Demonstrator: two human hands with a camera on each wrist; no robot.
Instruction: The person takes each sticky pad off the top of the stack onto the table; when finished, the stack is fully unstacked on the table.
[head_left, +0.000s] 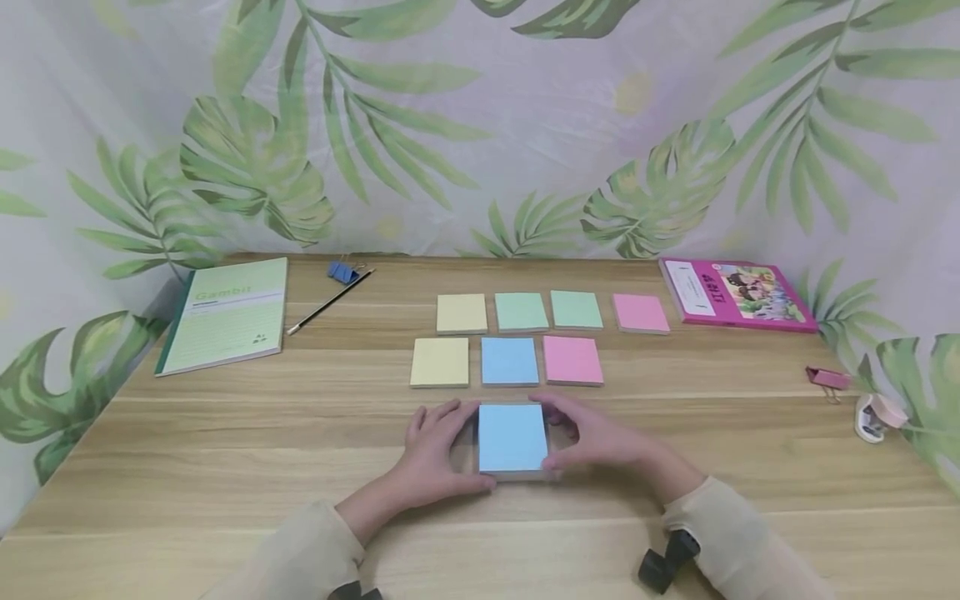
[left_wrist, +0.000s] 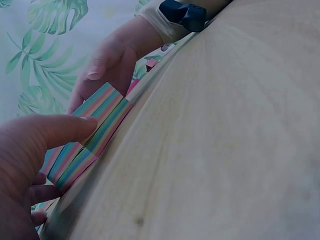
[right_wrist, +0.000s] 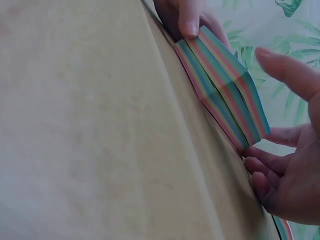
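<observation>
Both hands, left hand (head_left: 435, 446) and right hand (head_left: 592, 442), clamped a sticky-note stack (head_left: 513, 439) between them on the table (head_left: 225, 467); 7 pads lay beyond the grip; peeling off the top sheet looked next.

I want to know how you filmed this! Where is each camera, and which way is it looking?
Head: worn on the head, looking forward and down at the table, the sticky-note pad, both hands and sleeves.
Left wrist: low by the left hand, looking across the pad's striped edge to the right hand.
Right wrist: low by the right hand, looking across at the left hand's thumb.
All three share the pad.
</observation>
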